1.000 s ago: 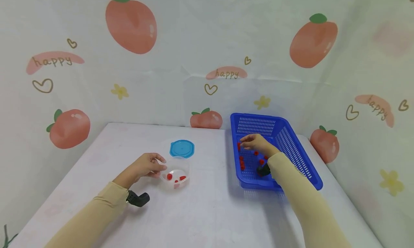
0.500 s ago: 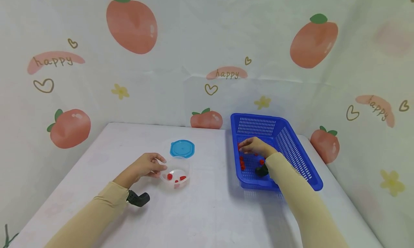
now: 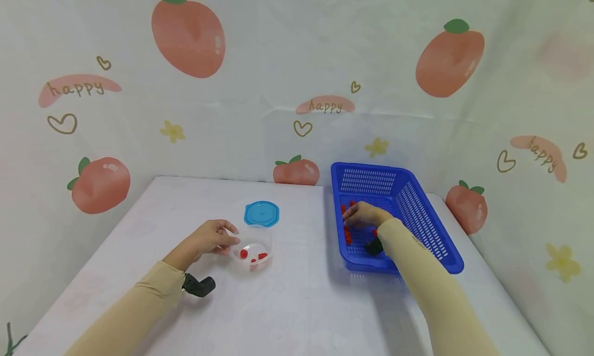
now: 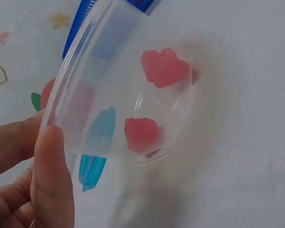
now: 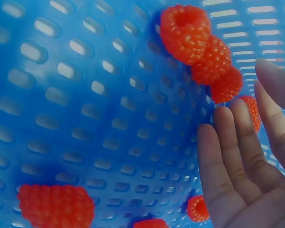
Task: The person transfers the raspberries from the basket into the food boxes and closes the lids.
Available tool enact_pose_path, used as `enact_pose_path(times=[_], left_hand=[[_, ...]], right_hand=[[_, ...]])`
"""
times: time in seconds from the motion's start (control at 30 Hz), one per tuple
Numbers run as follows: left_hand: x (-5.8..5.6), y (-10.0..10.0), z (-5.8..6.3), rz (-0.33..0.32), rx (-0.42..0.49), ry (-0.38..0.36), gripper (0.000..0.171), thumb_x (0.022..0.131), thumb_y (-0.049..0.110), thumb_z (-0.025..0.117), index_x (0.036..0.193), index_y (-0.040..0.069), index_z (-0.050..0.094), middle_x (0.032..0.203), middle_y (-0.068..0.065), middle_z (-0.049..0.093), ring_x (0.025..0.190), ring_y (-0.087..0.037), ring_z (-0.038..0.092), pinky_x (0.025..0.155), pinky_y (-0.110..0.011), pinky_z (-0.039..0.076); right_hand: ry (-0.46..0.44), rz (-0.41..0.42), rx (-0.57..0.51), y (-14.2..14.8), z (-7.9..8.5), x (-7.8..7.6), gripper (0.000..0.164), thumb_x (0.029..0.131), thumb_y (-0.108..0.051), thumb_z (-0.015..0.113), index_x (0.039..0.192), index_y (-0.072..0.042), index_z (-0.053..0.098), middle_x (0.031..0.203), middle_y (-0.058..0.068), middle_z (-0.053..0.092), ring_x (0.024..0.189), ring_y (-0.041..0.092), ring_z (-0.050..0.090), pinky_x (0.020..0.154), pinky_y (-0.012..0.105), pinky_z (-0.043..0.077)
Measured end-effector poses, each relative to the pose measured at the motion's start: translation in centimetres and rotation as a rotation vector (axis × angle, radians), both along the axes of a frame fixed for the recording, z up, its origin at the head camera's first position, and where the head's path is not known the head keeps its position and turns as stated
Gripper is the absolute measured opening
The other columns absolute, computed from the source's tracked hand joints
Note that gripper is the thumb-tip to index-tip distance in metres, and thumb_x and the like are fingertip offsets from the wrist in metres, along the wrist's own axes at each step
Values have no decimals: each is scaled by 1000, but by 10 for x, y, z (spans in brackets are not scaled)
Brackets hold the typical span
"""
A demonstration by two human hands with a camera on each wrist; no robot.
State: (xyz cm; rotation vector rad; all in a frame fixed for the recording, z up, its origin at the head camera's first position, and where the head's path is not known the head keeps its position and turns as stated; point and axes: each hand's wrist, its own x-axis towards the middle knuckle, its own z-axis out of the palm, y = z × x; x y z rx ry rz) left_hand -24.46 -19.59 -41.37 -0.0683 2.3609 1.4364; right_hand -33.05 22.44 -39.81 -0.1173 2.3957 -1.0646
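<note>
My left hand point(image 3: 211, 237) pinches the rim of a clear plastic tub point(image 4: 109, 66) between thumb and fingers. The tub stands on the table, slightly tilted in the left wrist view, with a few raspberries point(image 4: 141, 135) at its bottom. My right hand point(image 3: 365, 215) reaches down into a blue plastic basket point(image 3: 424, 211) beside its left wall. In the right wrist view its fingers point(image 5: 237, 161) are extended, with fingertips right at a row of raspberries point(image 5: 212, 61). Another raspberry point(image 5: 251, 113) shows partly hidden behind the fingers.
A blue lid point(image 3: 262, 213) lies on the white table point(image 3: 297, 299) behind the tub. Other raspberries point(image 5: 57, 206) are scattered on the basket's slotted floor. The basket's raised walls surround my right hand. A fruit-printed sheet point(image 3: 260, 77) hangs behind the table.
My right hand has dipped into the basket and shifted toward me along its left wall, uncovering raspberries at the far end. My left hand and the tub have stayed put.
</note>
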Motion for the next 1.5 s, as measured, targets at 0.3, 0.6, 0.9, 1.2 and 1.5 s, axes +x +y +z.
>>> enact_pose_path(times=[0.3,0.6,0.9,1.2,1.5], left_hand=[[1,0,1,-6,17,6,42,86,17,73,118,-2,55,73,-4,55,63,-15,59,63,-24,56],[2,1,2,-5,-2,6,41,87,17,72,119,-2,54,76,-5,56,63,-15,59,63,-25,56],[1,0,1,-6,2,9,42,87,17,73,119,-3,55,76,-5,56,63,-15,59,63,-24,56],[2,2,2,2,-13,7,41,87,16,72,119,-2,55,75,-5,56,62,-15,59,62,-24,56],[1,2,2,0,-12,8,39,88,16,72,118,-1,55,74,-5,56,62,-15,59,62,-24,56]], right_hand=[[-31,-4,49,-1,-3,-2,19,89,-8,68,105,1,65,99,9,67,92,18,64,93,37,54],[-24,10,87,-3,-5,-3,16,88,-7,69,102,1,67,95,8,68,87,17,63,91,36,54],[-19,36,106,-4,-2,0,12,89,-6,68,99,1,68,90,5,68,84,15,62,88,34,55],[-12,20,89,0,5,4,16,90,-10,67,103,0,70,97,9,71,91,18,66,90,37,55],[54,-13,-101,14,16,5,26,94,-9,61,114,7,65,104,13,70,91,20,64,89,35,54]])
